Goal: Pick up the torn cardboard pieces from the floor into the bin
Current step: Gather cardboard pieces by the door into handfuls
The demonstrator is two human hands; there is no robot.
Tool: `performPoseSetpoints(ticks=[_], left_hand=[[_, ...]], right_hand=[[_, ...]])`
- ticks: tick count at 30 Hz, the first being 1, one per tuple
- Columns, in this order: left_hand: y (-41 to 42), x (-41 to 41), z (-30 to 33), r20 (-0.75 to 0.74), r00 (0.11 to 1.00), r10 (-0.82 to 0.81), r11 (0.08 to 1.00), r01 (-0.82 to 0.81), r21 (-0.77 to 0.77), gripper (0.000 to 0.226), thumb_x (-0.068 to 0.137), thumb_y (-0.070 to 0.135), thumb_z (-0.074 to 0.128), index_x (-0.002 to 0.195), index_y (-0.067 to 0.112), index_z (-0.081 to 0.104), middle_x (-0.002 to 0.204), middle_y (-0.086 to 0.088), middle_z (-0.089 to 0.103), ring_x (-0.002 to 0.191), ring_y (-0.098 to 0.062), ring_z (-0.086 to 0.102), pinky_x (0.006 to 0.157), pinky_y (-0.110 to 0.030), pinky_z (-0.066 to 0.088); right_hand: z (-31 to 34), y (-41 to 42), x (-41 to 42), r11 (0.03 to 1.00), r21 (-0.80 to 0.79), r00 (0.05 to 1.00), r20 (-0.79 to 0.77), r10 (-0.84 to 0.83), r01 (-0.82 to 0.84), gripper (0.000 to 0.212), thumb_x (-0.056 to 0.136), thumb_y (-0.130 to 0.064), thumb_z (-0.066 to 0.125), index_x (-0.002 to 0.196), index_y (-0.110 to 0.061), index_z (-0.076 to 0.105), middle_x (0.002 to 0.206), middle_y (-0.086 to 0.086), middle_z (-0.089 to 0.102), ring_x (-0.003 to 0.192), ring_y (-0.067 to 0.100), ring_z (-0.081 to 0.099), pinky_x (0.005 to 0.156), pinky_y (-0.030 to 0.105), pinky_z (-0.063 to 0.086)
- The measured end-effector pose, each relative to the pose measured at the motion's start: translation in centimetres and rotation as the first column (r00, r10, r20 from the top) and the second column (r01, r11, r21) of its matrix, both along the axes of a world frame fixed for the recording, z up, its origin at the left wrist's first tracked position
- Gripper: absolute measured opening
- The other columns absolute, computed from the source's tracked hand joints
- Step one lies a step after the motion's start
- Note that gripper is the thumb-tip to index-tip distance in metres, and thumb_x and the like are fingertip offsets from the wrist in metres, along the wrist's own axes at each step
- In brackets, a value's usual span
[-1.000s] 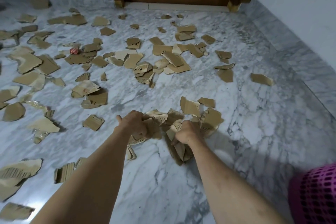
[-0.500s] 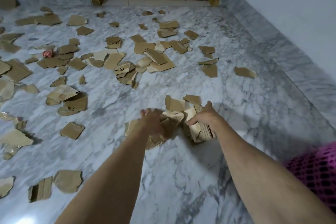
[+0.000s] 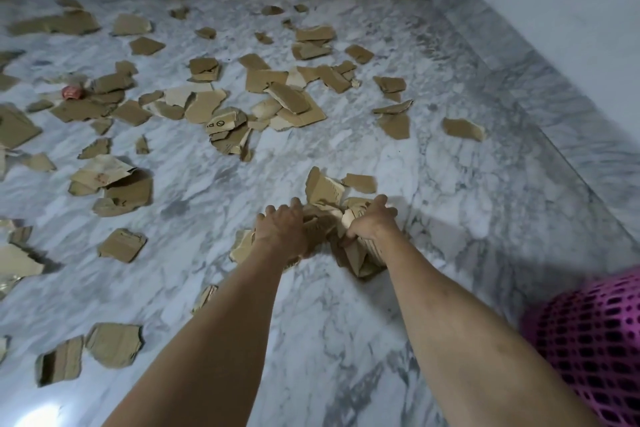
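Pressing inward from both sides, the left hand (image 3: pixel 282 230) and right hand (image 3: pixel 372 224) clamp a bunch of torn cardboard pieces (image 3: pixel 329 215) at centre frame, fingers curled over it, arms stretched forward. Whether the bunch has cleared the marble floor (image 3: pixel 346 340) is hard to tell. The pink mesh bin (image 3: pixel 588 340) sits at lower right, nearer the right arm, so the load must swing back that way. Many scraps litter the upper left

Both hands on a cardboard heap

Left hand (image 3: pixel 282 230) and right hand (image 3: pixel 372 224) clasp cardboard pieces (image 3: pixel 323 192) on the floor (image 3: pixel 450 204); pink bin (image 3: pixel 588 340) at four o'clock.
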State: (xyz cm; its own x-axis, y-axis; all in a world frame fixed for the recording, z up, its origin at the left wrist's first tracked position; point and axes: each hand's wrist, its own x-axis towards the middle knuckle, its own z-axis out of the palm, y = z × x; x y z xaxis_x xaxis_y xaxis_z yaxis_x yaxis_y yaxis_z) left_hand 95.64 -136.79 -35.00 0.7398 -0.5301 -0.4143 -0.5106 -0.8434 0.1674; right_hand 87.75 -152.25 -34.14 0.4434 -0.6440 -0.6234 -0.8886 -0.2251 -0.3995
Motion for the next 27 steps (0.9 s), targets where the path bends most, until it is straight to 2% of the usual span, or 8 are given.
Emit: performPoseSetpoints(ticks=[4,8,12,15,18,20,22,27], left_hand=[[0.5,-0.1,-0.1,-0.061,0.997,0.053,0.999,-0.053,0.002,0.100,0.067,0.046,0.089,0.142,0.008,0.035,0.135,-0.013,0.032,0.127,-0.034,0.039,0.105,-0.045,0.045],[1.1,-0.1,-0.3,-0.065,0.997,0.045,0.998,-0.049,-0.050,0.099,0.068,0.048,0.087,0.142,0.006,0.037,0.135,-0.013,0.036,0.126,-0.033,0.041,0.103,-0.042,0.046],[1.2,-0.4,-0.7,-0.130,0.981,0.145,0.980,-0.160,-0.116,0.098,0.067,0.041,0.089,0.139,0.007,0.031,0.129,-0.015,0.042,0.117,-0.036,0.056,0.093,-0.042,0.050],[1.4,0.0,-1.2,-0.113,0.973,0.199,0.966,-0.214,-0.143,0.100,0.061,0.045,0.090,0.136,0.006,0.037,0.125,-0.013,0.048,0.119,-0.033,0.054,0.094,-0.039,0.048],[1.7,0.6,-1.4,-0.168,0.957,0.236,0.949,-0.264,-0.170,0.097,0.058,0.039,0.095,0.130,0.009,0.037,0.125,-0.012,0.045,0.122,-0.032,0.043,0.100,-0.041,0.045],[2.0,0.8,-1.2,-0.137,0.962,0.235,0.950,-0.257,-0.176,0.095,0.056,0.040,0.095,0.123,0.010,0.035,0.121,-0.011,0.044,0.119,-0.033,0.046,0.095,-0.040,0.046],[2.4,1.1,-1.4,-0.130,0.960,0.248,0.949,-0.268,-0.166,0.084,0.059,0.036,0.094,0.109,0.013,0.030,0.110,-0.009,0.055,0.108,-0.033,0.058,0.083,-0.039,0.048],[3.4,1.3,-0.5,-0.153,0.952,0.265,0.953,-0.283,-0.106,0.081,0.061,0.036,0.093,0.105,0.016,0.028,0.100,-0.010,0.065,0.097,-0.034,0.066,0.083,-0.042,0.053]], right_hand=[[-0.1,0.3,-0.8,1.000,-0.018,1.000,0.008,0.017,-0.017,0.096,0.065,-0.017,0.091,0.142,-0.012,0.035,0.138,0.014,0.043,0.127,0.033,0.049,0.100,0.039,0.049],[1.4,-1.1,-1.5,0.996,-0.011,0.994,0.068,0.085,-0.085,0.091,0.061,-0.009,0.091,0.139,-0.009,0.044,0.138,0.010,0.054,0.128,0.031,0.051,0.102,0.042,0.049],[3.9,-4.1,-1.1,1.000,0.007,0.973,0.231,-0.022,0.021,0.082,0.060,-0.004,0.091,0.130,-0.010,0.047,0.128,0.010,0.060,0.114,0.030,0.058,0.093,0.039,0.053],[5.1,-4.5,0.0,0.990,0.139,0.946,0.319,-0.049,0.004,0.093,0.063,-0.004,0.091,0.139,-0.016,0.039,0.127,0.004,0.058,0.107,0.025,0.058,0.085,0.037,0.052],[4.3,-3.4,2.9,0.969,0.234,0.964,0.264,0.012,-0.076,0.125,0.064,-0.010,0.093,0.159,-0.019,0.012,0.151,0.006,0.041,0.130,0.027,0.047,0.093,0.036,0.047],[3.6,-2.0,4.7,0.969,0.203,0.977,0.188,0.100,-0.139,0.134,0.057,-0.022,0.096,0.159,-0.020,0.010,0.157,0.008,0.036,0.138,0.031,0.042,0.103,0.040,0.046],[2.8,-0.9,6.1,0.970,0.126,0.975,0.095,0.199,-0.210,0.126,0.054,-0.033,0.096,0.155,-0.014,0.023,0.149,0.011,0.046,0.132,0.031,0.048,0.103,0.040,0.047],[0.5,1.1,7.7,0.969,0.008,0.969,0.036,0.245,-0.246,0.123,0.068,-0.013,0.090,0.160,-0.015,0.008,0.160,0.014,0.029,0.144,0.036,0.034,0.108,0.042,0.043]])
